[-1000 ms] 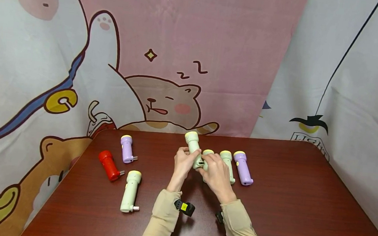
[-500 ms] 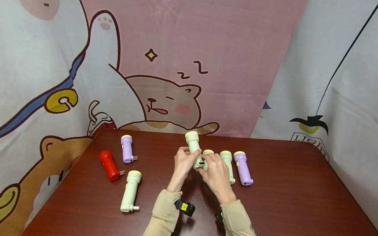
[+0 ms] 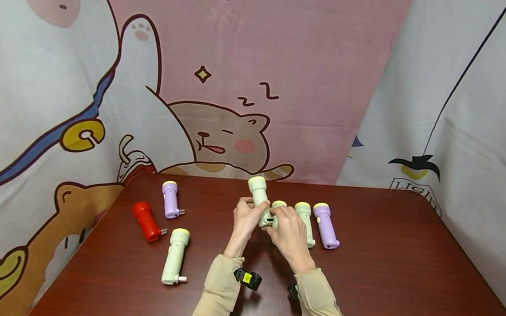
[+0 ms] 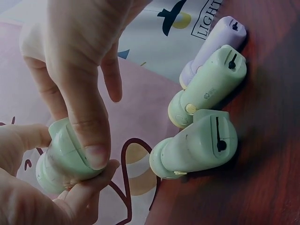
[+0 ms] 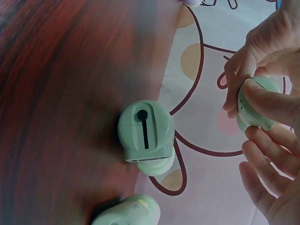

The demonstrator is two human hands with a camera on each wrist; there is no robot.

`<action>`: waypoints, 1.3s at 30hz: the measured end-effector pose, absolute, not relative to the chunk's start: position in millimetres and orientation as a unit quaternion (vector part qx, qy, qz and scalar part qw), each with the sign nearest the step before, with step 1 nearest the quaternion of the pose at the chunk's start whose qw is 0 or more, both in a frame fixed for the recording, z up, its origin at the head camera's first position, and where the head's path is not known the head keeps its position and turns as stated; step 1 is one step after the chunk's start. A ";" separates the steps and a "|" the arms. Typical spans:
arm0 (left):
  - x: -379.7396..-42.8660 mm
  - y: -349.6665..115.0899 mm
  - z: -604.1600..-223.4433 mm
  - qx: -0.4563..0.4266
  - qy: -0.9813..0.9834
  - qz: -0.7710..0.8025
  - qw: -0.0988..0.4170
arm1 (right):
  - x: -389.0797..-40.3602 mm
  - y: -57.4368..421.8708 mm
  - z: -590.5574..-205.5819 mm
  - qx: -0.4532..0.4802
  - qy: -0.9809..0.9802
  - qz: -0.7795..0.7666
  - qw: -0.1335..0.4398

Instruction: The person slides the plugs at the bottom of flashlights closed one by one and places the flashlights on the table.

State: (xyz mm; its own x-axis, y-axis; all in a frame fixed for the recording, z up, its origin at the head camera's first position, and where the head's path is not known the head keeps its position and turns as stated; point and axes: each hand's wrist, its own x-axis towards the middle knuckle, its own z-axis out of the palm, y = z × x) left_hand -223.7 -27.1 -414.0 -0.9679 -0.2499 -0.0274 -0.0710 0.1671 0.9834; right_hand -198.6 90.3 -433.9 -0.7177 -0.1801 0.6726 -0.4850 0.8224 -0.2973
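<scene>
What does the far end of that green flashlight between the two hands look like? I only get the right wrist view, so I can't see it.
Observer: In the head view, the far end of the held green flashlight has a yellow rim.
Visitor: Oh, nice! Are there any red ones out of my sight?
Observer: Yes, one: a red flashlight lies toward the left side of the table.
</scene>
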 end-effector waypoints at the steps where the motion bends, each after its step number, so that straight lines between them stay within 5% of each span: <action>1: -223.6 -26.9 -414.2 0.105 -0.761 -0.636 0.070 | -198.7 90.5 -434.3 0.186 -0.897 0.234 0.326; 29: -229.0 -33.4 -418.9 0.090 -0.772 -0.626 0.070 | -202.5 104.1 -441.3 0.219 -0.894 0.244 0.307; 39: -234.9 -42.8 -425.3 0.096 -0.802 -0.584 0.080 | -210.3 127.4 -441.4 0.157 -0.919 0.236 0.274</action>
State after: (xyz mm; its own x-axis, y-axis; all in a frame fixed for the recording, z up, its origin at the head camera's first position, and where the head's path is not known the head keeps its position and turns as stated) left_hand -234.9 -42.8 -425.3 -0.9686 -0.2480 0.0165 -0.0605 0.2997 0.9521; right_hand -210.3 127.4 -441.4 -0.8000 -0.1593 0.5785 -0.4185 0.8390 -0.3477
